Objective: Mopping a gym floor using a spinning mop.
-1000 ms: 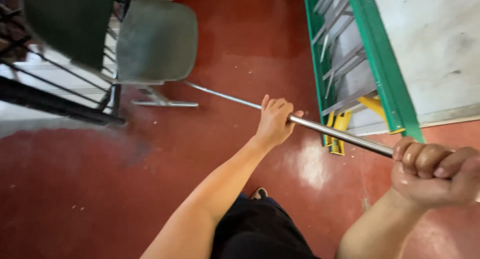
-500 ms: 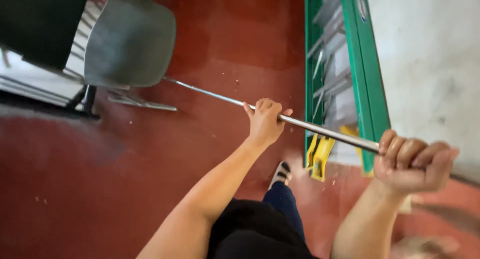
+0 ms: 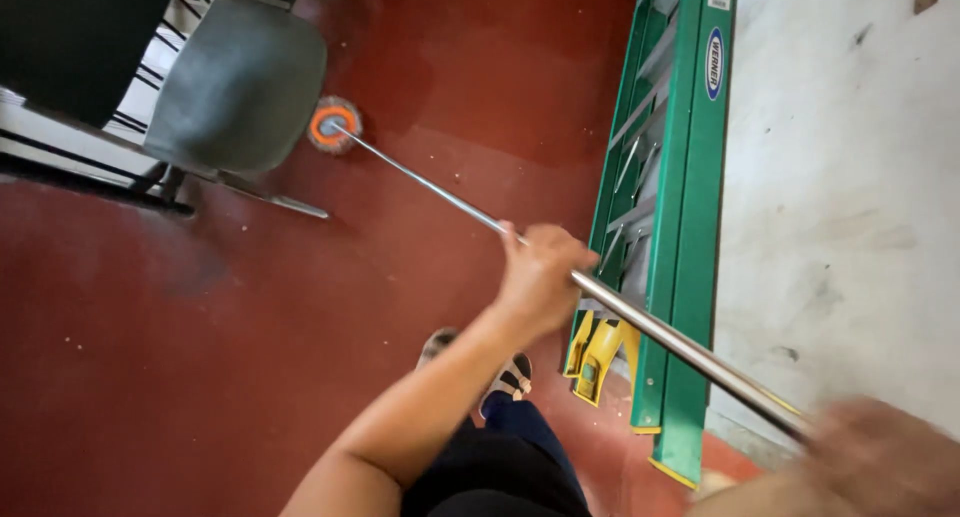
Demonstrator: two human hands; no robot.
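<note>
Since a moment ago the round orange-and-grey mop head [image 3: 334, 125] has come out from under the grey chair [image 3: 237, 82] and now shows on the red floor [image 3: 200, 357], just beside the seat's front edge, and my view has swung so that more of the floor lies below me. My left hand [image 3: 541, 277] is wrapped shut around the long metal pole [image 3: 450, 199] about midway along it, fingers curled over the top. The pole slants from the mop head, near the far left of the floor, down toward the near right corner. My right hand [image 3: 880, 457] sits at the pole's near end, but it is so blurred that I cannot tell how its fingers lie. A folded green ladder [image 3: 690, 227] lies along the floor's right edge against the pale wall [image 3: 850, 177], its yellow fittings [image 3: 597, 347] just under the pole. My shoe [image 3: 505, 377] shows below my left wrist.
</note>
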